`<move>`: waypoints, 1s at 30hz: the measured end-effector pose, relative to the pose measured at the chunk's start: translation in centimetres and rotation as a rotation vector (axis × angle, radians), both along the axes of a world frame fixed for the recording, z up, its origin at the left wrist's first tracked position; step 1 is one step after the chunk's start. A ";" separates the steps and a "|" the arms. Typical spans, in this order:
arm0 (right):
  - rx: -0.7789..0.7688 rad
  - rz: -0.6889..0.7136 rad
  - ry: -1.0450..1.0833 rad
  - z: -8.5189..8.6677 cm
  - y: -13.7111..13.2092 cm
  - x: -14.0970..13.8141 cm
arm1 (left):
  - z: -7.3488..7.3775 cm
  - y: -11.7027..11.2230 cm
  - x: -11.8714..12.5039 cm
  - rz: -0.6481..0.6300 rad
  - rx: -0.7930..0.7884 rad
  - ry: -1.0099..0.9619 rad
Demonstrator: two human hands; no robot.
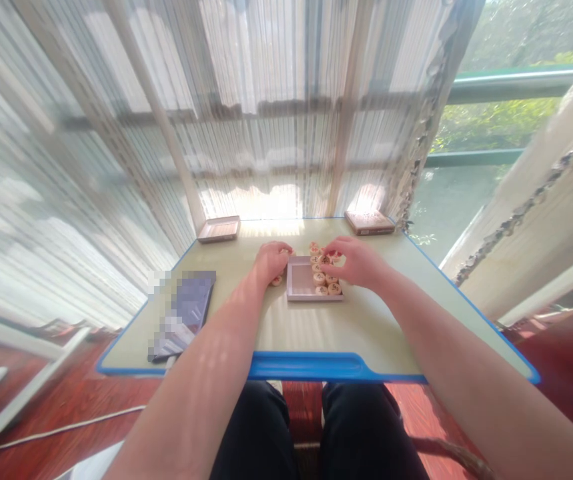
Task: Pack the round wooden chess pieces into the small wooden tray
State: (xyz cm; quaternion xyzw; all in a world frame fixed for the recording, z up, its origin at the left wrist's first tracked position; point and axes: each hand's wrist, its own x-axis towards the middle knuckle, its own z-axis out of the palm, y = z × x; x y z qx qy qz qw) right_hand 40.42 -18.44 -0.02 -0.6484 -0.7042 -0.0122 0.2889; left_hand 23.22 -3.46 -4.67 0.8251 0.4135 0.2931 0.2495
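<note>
A shallow open box [302, 283] lies mid-table, its right part filled with rows of round wooden Chinese chess pieces [335, 289]. My right hand [347, 260] reaches over the box's far right corner, thumb and fingers pinched around a dark-marked piece [325, 260]. More red-marked pieces [313, 247] lie just beyond the box, partly hidden by that hand. To the left of the box, my left hand [270, 261] rests with fingers curled over loose pieces [277, 281]. What its fingertips hold, if anything, is hidden.
A shallow tray-like lid [219, 229] sits at the back left, a flat closed box [369, 223] at the back right. A dark tablet-like object [186, 313], partly blurred, lies by my left forearm. Blue edging [311, 366] rims the table; sheer curtains [266, 100] hang behind.
</note>
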 end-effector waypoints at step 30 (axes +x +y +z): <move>-0.308 0.175 -0.090 0.9 -1.5 -1.4 | 0.4 -0.3 -0.1 0.011 -0.063 -0.004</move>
